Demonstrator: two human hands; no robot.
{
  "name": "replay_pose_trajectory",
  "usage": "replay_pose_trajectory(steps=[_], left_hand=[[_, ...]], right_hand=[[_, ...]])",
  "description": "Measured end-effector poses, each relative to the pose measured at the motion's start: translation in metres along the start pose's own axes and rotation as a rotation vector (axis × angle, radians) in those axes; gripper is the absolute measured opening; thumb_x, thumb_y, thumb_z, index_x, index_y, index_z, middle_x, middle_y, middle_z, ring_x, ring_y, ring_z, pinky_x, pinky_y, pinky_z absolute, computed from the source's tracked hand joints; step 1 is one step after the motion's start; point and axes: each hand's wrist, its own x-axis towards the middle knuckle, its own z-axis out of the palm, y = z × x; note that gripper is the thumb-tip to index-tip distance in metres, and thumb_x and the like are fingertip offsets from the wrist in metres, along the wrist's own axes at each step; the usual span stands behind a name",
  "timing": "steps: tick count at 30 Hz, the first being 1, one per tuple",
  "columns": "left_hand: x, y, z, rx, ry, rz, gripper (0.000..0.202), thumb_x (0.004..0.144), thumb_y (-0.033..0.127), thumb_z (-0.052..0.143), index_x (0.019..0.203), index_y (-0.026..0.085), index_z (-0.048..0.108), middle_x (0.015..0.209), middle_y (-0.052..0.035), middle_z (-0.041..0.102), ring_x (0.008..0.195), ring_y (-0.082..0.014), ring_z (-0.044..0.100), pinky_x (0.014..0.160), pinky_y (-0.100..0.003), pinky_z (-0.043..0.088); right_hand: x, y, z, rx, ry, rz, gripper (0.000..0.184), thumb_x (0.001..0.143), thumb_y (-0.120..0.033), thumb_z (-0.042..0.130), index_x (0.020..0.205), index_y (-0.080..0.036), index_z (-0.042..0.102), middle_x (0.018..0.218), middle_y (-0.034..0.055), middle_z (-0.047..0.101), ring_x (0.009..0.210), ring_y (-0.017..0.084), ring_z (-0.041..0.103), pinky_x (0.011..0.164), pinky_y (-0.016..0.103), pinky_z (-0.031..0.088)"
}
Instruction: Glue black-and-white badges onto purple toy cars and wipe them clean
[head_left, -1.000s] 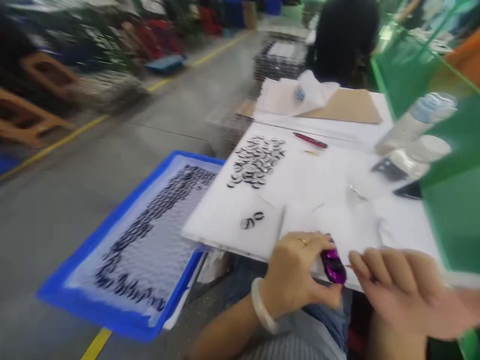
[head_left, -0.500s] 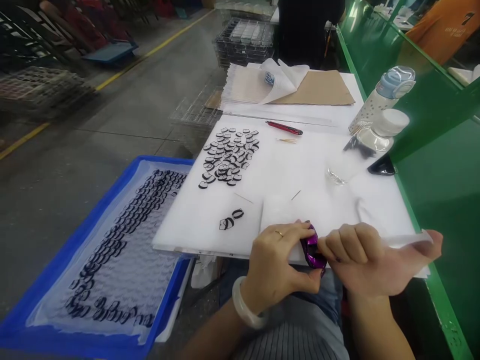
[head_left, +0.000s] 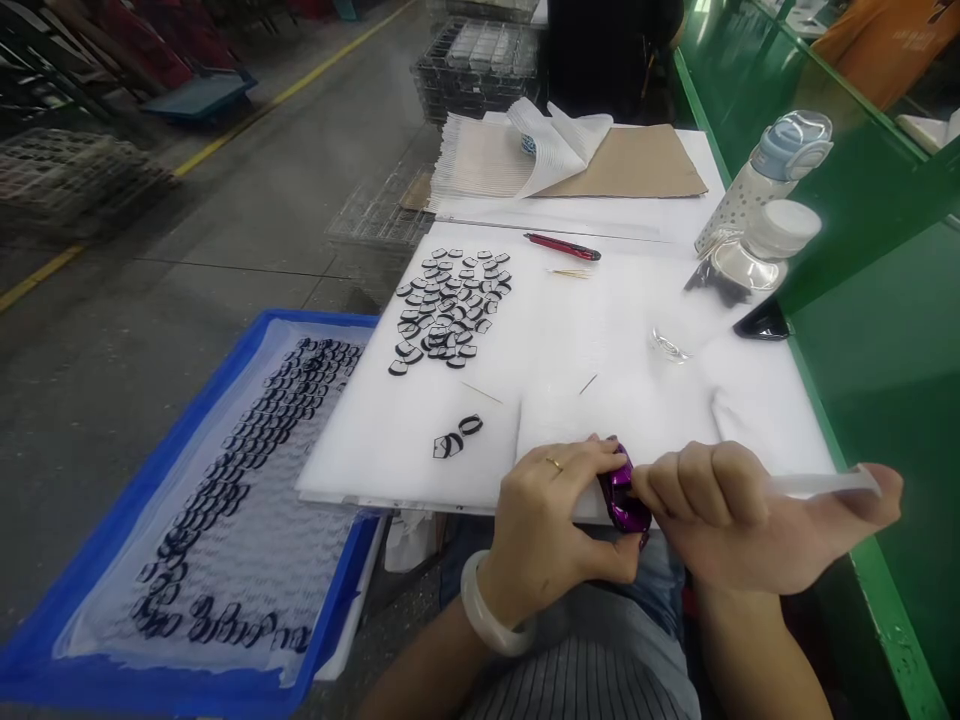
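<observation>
My left hand (head_left: 559, 525), with a ring and a pale bangle, is closed around a small glossy purple part (head_left: 622, 497) at the near edge of the white foam sheet (head_left: 600, 340). My right hand (head_left: 742, 525) pinches at the same purple part from the right, fingers curled. A thin clear strip (head_left: 821, 484) lies across its thumb side. A few black-rimmed small pieces (head_left: 454, 440) lie on the sheet just left of my left hand.
A pile of black-rimmed pieces (head_left: 450, 310) sits at the sheet's far left. A red pen (head_left: 562, 246), a water bottle (head_left: 765, 180) and a jar (head_left: 754, 260) stand farther back. A blue tray (head_left: 225, 520) of pieces lies on the left. A green partition (head_left: 885, 330) runs along the right.
The view has swung down and steadied. My right hand has moved in from the right and closed on the purple part beside my left hand.
</observation>
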Motion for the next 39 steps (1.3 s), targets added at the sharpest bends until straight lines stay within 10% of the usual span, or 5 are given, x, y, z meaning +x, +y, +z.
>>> replay_pose_trajectory(steps=[11,18,31,39], left_hand=[[0.001,0.0,0.0,0.005,0.001,0.009,0.046,0.057,0.023,0.074,0.102,0.017,0.068,0.106,-0.0071,0.077,0.101,-0.0292,0.073,0.087,-0.045,0.061],[-0.001,-0.001,0.002,-0.005,0.01,0.011,0.047,0.057,0.023,0.074,0.104,0.018,0.068,0.108,-0.0063,0.077,0.102,-0.029,0.073,0.088,-0.045,0.061],[-0.002,-0.003,0.004,-0.004,0.039,0.028,0.046,0.059,0.025,0.074,0.104,0.019,0.067,0.107,-0.0063,0.077,0.101,-0.0293,0.073,0.085,-0.046,0.061],[-0.001,-0.002,0.004,-0.01,0.038,0.03,0.044,0.061,0.027,0.075,0.104,0.02,0.066,0.107,-0.0063,0.077,0.101,-0.0302,0.074,0.084,-0.046,0.061]], right_hand=[[-0.01,0.006,-0.001,-0.119,0.024,-0.075,0.064,0.08,-0.081,0.037,0.059,-0.021,0.028,0.05,-0.0049,0.019,0.048,0.011,0.02,0.054,0.033,0.023],[-0.015,0.004,0.008,-0.269,0.042,0.027,0.054,0.09,-0.038,0.054,0.05,-0.021,0.022,0.044,-0.0048,0.013,0.045,0.012,0.014,0.054,0.034,0.019],[-0.027,0.002,0.017,-0.376,0.2,-0.019,0.058,0.087,-0.054,0.06,0.053,-0.022,0.025,0.047,-0.0034,0.017,0.048,0.015,0.016,0.055,0.035,0.018],[-0.019,-0.004,0.036,-0.523,0.313,0.043,0.052,0.089,-0.033,0.064,0.054,-0.02,0.027,0.049,-0.0035,0.02,0.049,0.013,0.018,0.053,0.034,0.018]])
